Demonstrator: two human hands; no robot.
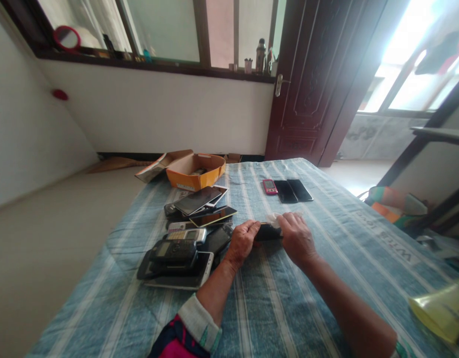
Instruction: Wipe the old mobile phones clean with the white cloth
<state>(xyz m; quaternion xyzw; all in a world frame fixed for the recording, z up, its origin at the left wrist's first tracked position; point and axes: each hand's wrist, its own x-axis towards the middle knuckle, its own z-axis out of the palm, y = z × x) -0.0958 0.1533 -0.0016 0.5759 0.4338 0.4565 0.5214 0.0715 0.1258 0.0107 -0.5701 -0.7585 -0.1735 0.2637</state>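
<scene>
Between my hands, just above the striped cloth, is a dark mobile phone. My left hand is closed on its left end, thumb and fingers gripping the edge. At the other end my right hand is closed on a crumpled white tissue, pressed against the phone. A heap of old phones lies left of my left hand, among them a large phone with a white edge, a black handset and a silver keypad phone. Farther off lie a pink phone and two dark phones side by side.
An orange cardboard box with its lid folded back stands at the table's far left, something inside. The blue striped tablecloth covers the table. A yellow packet lies at the right edge. Beyond stand a brown door and a windowsill holding small items.
</scene>
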